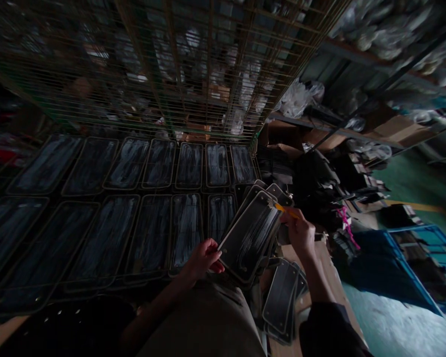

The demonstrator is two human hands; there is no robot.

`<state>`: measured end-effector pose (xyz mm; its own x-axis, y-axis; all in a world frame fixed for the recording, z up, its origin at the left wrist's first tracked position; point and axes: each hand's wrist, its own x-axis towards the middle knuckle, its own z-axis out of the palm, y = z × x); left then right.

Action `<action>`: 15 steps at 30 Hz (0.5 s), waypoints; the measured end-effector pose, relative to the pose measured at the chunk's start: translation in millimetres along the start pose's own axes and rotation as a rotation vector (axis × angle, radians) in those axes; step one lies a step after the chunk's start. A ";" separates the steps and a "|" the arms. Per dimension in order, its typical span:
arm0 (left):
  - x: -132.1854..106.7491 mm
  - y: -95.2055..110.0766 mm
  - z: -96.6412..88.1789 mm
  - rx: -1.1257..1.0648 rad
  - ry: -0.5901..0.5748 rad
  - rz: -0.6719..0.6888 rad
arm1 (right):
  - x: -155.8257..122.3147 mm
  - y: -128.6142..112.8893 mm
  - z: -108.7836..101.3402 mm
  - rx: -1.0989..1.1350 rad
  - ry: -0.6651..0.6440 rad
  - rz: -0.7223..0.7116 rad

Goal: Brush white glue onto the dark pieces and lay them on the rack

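Observation:
My right hand [300, 231] is closed round the yellow handle of a brush [282, 208]. Its pale bristles touch the upper right end of a dark rectangular panel [247, 235] with rounded corners and a light border. Whitish streaks run lengthwise along the panel's right part. At the panel's lower left edge, my left hand [204, 257] pinches the border between thumb and fingers. More panels of the same kind lie stacked beneath it, their corners fanned out at the top. Below to the right rests another small stack of dark panels [280, 297].
To the left, rows of streaked panels [187, 228] lie side by side. Behind them rises a wire mesh cage [163, 74]. Shelves with plastic bags [300, 96] and cardboard boxes [401, 129] stand at right. A blue frame cart [390, 263] is on the green floor.

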<state>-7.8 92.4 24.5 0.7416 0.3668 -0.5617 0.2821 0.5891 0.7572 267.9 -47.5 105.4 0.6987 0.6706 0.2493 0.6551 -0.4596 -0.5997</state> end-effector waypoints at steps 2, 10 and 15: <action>-1.6 0.4 0.4 0.002 0.007 0.004 | -9.0 -7.4 6.1 -0.098 -0.043 -0.077; -7.4 1.2 -1.4 -0.011 0.010 0.036 | -98.2 -91.7 -0.7 0.167 -0.518 -0.100; -7.5 3.3 -1.3 0.015 0.009 0.041 | -93.5 -91.6 0.1 0.414 -0.573 0.125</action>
<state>-13.3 92.5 30.8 0.7471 0.3968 -0.5333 0.2609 0.5628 0.7843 142.5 -68.0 137.0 0.4259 0.8799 -0.2108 0.3379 -0.3709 -0.8650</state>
